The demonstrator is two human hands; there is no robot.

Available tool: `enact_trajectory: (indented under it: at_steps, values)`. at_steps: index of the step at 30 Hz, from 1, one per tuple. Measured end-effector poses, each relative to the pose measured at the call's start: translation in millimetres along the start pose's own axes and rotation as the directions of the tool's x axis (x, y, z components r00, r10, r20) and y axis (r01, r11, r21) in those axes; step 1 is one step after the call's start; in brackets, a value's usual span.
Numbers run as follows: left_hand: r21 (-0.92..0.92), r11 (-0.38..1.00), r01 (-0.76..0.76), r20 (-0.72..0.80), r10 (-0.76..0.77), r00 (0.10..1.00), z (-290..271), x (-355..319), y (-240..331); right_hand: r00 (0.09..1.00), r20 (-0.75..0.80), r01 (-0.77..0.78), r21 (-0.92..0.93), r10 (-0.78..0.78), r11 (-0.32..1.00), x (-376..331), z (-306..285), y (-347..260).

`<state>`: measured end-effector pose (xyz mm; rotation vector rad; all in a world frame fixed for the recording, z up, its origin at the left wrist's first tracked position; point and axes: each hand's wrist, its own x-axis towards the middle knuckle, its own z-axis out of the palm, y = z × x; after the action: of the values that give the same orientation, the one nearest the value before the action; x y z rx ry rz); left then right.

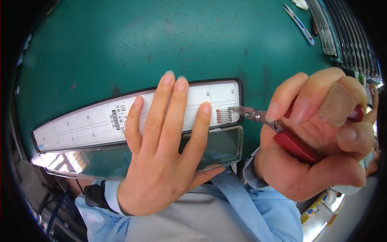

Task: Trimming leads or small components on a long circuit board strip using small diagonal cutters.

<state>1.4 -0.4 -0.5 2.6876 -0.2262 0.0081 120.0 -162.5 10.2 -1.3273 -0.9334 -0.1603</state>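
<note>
Pressing flat, the left hand (161, 161) pins a white measuring board (100, 121) and its clear cover (217, 147) against the green table (121, 40), the index fingertip just beside a small comb of thin red wires (223, 116). The right hand (318, 137) is closed around the red handles of small cutters (258, 116), whose narrow tips touch the wire ends; whether the tips are parted or shut is too small to tell. The blades sit very near that fingertip, so a slip could nick it. If the pressing hand lifts, the wires may shift and be cut uneven. Tweezers (300, 22) lie well away.
</note>
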Motion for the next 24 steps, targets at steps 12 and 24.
enact_trajectory:
  at_steps: [12,24]
  values:
    - [-0.357,0.922,-0.150,-0.103,0.121,0.987,-26,-8,-1,0.939,-0.274,0.171,-0.156,-0.209,0.973,-3,-24,-2]
    - [-0.489,-0.363,-0.793,-0.860,0.053,0.507,-69,-44,58,0.974,0.061,0.042,-0.995,0.220,0.091,-9,-92,28]
